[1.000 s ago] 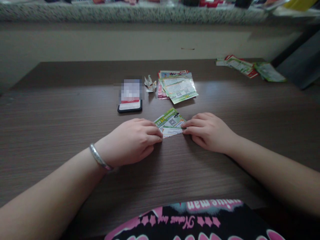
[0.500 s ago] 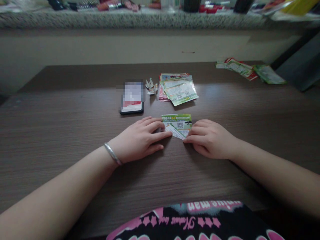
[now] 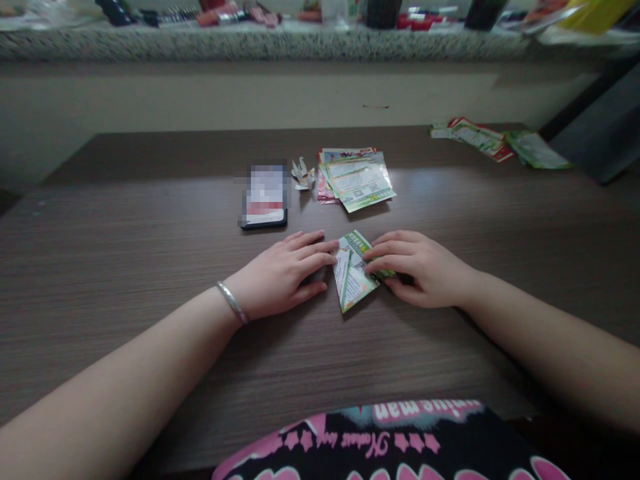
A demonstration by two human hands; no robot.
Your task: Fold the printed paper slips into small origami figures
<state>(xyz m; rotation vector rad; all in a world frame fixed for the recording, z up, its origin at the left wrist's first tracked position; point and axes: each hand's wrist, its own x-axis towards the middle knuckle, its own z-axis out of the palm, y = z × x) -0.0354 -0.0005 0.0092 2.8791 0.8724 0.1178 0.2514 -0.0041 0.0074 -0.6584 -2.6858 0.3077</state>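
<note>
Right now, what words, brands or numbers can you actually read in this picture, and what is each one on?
"man", upside down in pink, on the black shirt; the word before looks like "unique".
The pink script under it: unreadable.
Print on the folded leaflet, leaflet stack and phone: too small or blurred.

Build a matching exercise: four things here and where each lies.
1 folded green-and-white paper flyer
2 black smartphone
3 small pale folded paper figure
4 silver metal bangle
A on the left wrist
B between smartphone and stack of printed flyers
C touched by left hand and right hand
D beyond the left hand, on the dark wooden table
Pairs: 1-C, 2-D, 3-B, 4-A
</note>
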